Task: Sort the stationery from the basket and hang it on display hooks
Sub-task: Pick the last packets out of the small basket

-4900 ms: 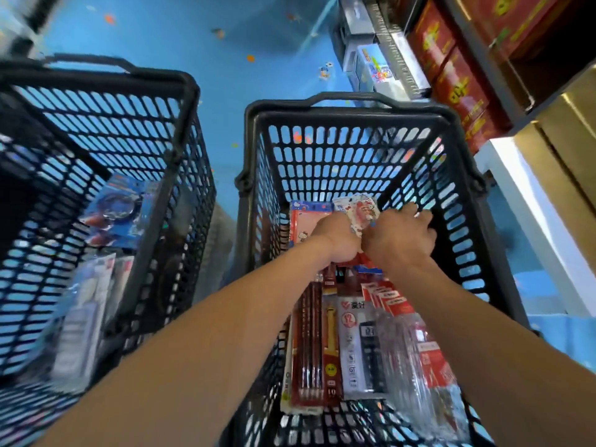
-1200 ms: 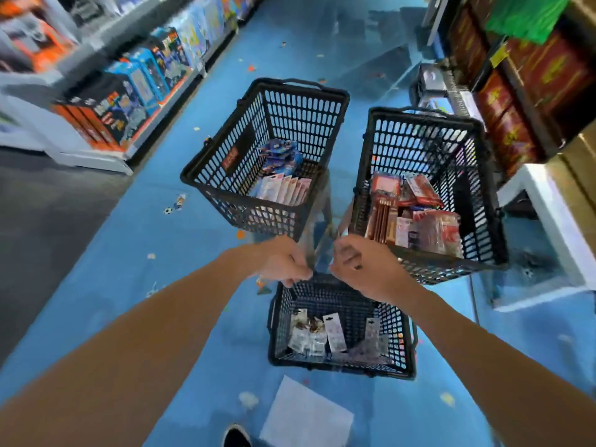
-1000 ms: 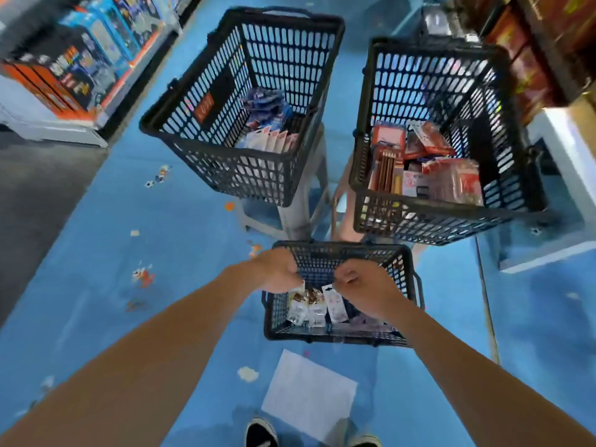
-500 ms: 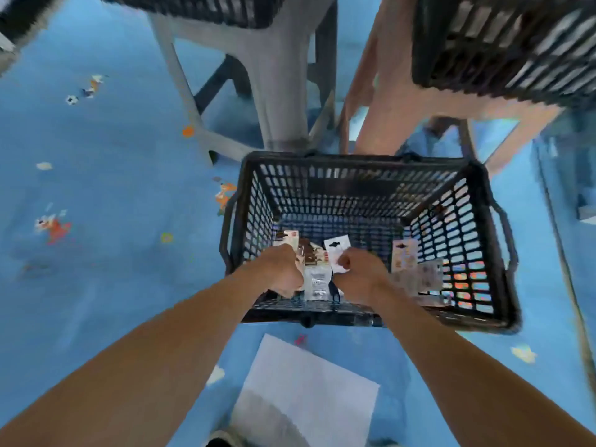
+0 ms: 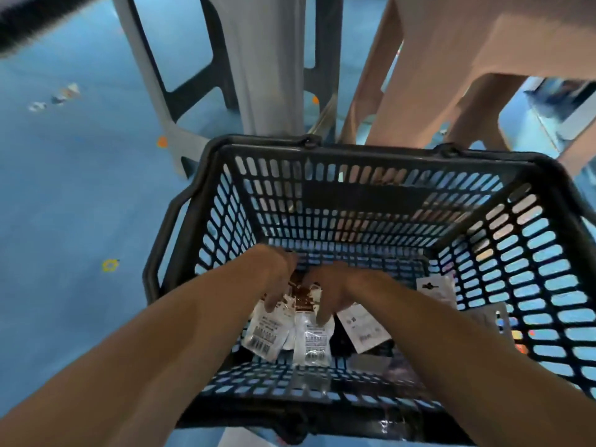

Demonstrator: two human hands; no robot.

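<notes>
Fingers (image 5: 323, 312) of the right hand (image 5: 338, 290) lie together, tips down on the barcoded packets (image 5: 311, 341). The left hand (image 5: 276, 279), at its 9 o'clock, bends over the same pile. Whether either hand grips cannot be told. The packets lie in the black basket (image 5: 371, 150), toward its 6 o'clock wall. White cards (image 5: 362, 324) lie at 3 o'clock. A grey stool (image 5: 271, 75) and a pink stool (image 5: 451, 43) stand at 12 o'clock.

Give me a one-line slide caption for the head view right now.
Left hand and right hand work among small barcoded packets inside the black basket on the blue floor.
</notes>
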